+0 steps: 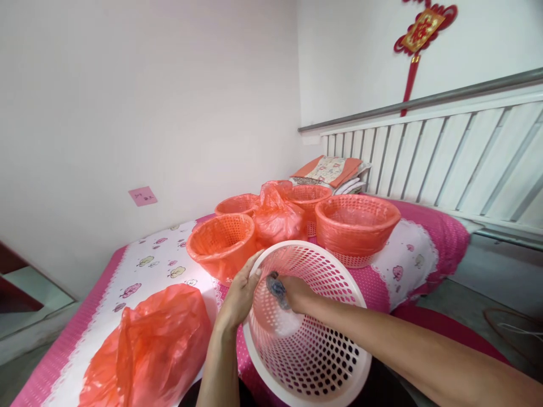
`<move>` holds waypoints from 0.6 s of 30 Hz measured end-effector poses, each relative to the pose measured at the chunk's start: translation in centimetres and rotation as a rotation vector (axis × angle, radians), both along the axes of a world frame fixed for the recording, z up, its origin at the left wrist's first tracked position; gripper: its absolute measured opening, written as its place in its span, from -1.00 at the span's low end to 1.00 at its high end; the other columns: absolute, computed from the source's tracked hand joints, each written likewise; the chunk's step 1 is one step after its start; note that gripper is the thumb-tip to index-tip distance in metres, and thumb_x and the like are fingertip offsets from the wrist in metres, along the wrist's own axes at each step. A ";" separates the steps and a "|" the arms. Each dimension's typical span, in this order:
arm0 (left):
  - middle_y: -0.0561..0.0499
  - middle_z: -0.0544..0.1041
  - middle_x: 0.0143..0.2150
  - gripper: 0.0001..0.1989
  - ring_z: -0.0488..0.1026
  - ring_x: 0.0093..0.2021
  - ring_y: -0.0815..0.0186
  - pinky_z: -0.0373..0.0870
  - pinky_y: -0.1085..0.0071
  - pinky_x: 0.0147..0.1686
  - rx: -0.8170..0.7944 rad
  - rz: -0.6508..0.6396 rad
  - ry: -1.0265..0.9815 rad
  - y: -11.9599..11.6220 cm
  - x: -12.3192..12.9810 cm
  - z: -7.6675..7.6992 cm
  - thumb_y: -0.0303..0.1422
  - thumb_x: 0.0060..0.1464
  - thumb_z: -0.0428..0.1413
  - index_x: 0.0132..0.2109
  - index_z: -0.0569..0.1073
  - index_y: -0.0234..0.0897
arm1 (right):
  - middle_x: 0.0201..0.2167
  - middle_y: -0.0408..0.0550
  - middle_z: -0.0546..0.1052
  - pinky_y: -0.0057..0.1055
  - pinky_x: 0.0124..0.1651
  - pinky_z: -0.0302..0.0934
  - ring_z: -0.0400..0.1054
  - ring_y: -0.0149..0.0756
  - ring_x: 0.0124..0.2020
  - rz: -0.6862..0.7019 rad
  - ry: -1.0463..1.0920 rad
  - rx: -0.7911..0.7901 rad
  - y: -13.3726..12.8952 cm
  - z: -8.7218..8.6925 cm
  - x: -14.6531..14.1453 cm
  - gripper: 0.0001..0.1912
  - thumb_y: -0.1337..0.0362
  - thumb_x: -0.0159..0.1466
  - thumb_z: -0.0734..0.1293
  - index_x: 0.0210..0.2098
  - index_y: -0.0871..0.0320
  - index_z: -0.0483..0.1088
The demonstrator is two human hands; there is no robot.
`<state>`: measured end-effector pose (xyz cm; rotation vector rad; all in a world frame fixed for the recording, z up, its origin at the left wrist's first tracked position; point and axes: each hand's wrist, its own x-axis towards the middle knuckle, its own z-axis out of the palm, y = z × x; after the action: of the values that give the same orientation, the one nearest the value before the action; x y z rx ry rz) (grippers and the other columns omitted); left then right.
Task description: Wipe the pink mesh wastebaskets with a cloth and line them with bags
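A pale pink perforated plastic basket [335, 339] is tilted with its mouth toward me. My left hand [238, 294] grips its left rim, thumb on the inner side and fingers outside. Inside the basket, my right hand [298, 294] is closed around a bunched grey cloth [277, 289], close to the left inner wall. Left of the basket, a loose heap of red plastic bag [156, 345] lies on the bed cover. Just beyond the basket stand several similar baskets lined with red bags, including one at the left [223, 240] and one at the right [356, 226].
A puffed red bag [278, 215] sits among the lined baskets. Folded bedding [328, 172] is stacked in the far corner. The patterned bed cover [156, 260] spreads beneath everything. A white radiator [441, 152] and a grey pipe [424, 102] run along the right wall.
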<state>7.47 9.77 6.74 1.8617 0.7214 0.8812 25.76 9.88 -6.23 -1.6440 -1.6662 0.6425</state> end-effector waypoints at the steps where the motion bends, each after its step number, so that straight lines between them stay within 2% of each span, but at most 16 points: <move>1: -0.03 0.39 0.46 -0.48 0.25 0.48 0.11 0.12 0.11 0.47 0.011 0.002 0.001 0.1 0.0 0.0 -0.10 0.37 0.04 0.38 0.38 -0.09 | -0.12 0.14 0.65 -0.08 0.17 0.25 0.50 0.05 0.01 0.057 -0.049 0.028 -0.1 0.3 0.1 -0.84 0.39 0.32 0.32 -0.22 0.15 0.57; 3: -0.05 0.39 0.46 -0.49 0.23 0.49 0.12 0.08 0.12 0.48 0.034 -0.005 -0.003 0.2 0.1 -0.1 -0.12 0.37 0.04 0.38 0.38 -0.12 | -0.02 0.11 0.64 -0.06 0.32 0.13 0.43 0.02 0.15 0.259 -0.194 0.108 -0.3 0.1 0.0 -0.84 0.39 0.31 0.37 -0.16 0.11 0.58; 6: -0.06 0.38 0.46 -0.49 0.20 0.50 0.12 0.05 0.11 0.49 0.060 -0.010 -0.001 0.3 0.2 -0.2 -0.15 0.37 0.04 0.38 0.39 -0.14 | 0.12 0.16 0.58 0.00 0.37 0.09 0.38 0.00 0.21 0.623 -0.627 0.326 0.2 -1.7 -0.6 -0.80 0.37 0.36 0.35 -0.05 0.14 0.57; 8: -0.07 0.37 0.47 -0.50 0.22 0.50 0.11 0.05 0.11 0.49 0.070 -0.002 0.007 0.2 0.0 -0.3 -0.16 0.38 0.03 0.38 0.39 -0.13 | 0.18 0.23 0.54 0.03 0.35 0.12 0.39 0.02 0.21 0.709 -0.873 0.429 1.1 -3.2 -0.8 -0.76 0.36 0.44 0.27 -0.01 0.21 0.56; 10: -0.07 0.37 0.47 -0.49 0.24 0.48 0.11 0.07 0.11 0.48 0.067 -0.002 0.011 0.1 -0.2 -0.3 -0.15 0.39 0.02 0.39 0.38 -0.13 | 0.23 0.24 0.51 0.01 0.38 0.09 0.38 0.04 0.24 0.622 -0.882 0.390 2.0 -4.4 -0.6 -0.73 0.35 0.46 0.25 0.01 0.24 0.56; 14: -0.08 0.35 0.49 -0.48 0.26 0.47 0.11 0.10 0.10 0.47 0.049 -0.003 0.040 0.0 -0.6 -0.2 -0.13 0.39 0.02 0.41 0.34 -0.12 | 0.30 0.31 0.43 0.05 0.41 0.04 0.33 0.14 0.29 0.392 -0.697 0.212 3.3 -5.7 0.3 -0.69 0.40 0.39 0.28 0.06 0.28 0.54; 18: -0.05 0.38 0.46 -0.49 0.25 0.48 0.12 0.10 0.11 0.47 0.049 0.023 0.055 0.1 -0.6 -0.3 -0.13 0.39 0.01 0.39 0.36 -0.10 | 0.18 0.44 0.51 0.23 0.29 0.15 0.36 0.32 0.22 0.211 -0.551 0.100 3.6 -6.9 0.2 -0.72 0.45 0.29 0.31 -0.05 0.30 0.58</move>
<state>6.88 9.85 6.45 1.9316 0.7622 0.8719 25.99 13.49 -13.14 -1.6800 -2.2441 0.1973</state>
